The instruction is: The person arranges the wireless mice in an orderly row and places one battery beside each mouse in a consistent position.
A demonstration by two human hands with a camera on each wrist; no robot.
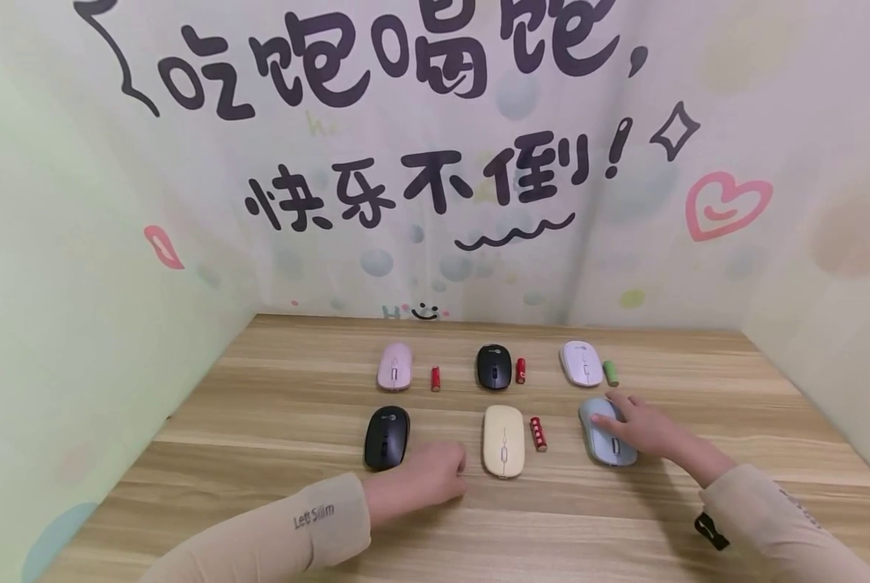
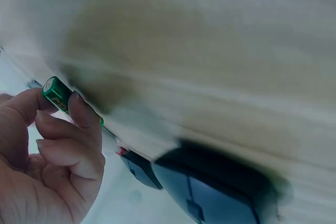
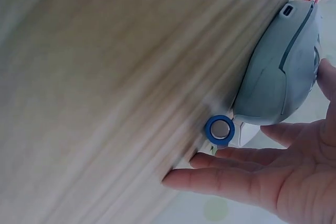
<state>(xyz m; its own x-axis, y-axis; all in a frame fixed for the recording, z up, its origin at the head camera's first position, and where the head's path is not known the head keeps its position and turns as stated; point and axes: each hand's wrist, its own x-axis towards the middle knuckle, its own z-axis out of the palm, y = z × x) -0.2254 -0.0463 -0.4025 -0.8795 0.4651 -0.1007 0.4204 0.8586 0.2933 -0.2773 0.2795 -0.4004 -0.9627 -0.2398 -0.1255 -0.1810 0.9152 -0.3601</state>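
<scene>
My left hand [image 1: 420, 482] is low over the table, between the front black mouse [image 1: 387, 438] and the cream mouse [image 1: 504, 441]. In the left wrist view its thumb and finger pinch a green battery [image 2: 58, 94], which the head view hides. My right hand [image 1: 642, 429] is at the light blue mouse [image 1: 603, 421], its thumb lying over the top. Seen from the right wrist, the fingers [image 3: 220, 179] stretch out loosely past the mouse's end. Close to them a blue-ringed battery [image 3: 219, 129] lies on the table beside the mouse.
A pink mouse [image 1: 395, 366], another black mouse [image 1: 494, 367] and a white mouse [image 1: 582, 363] form the back row. Red batteries [image 1: 436, 378] and a green battery [image 1: 611, 372] lie beside them. Paired red batteries [image 1: 538, 434] lie right of the cream mouse. Printed curtains [image 1: 420, 275] enclose the table.
</scene>
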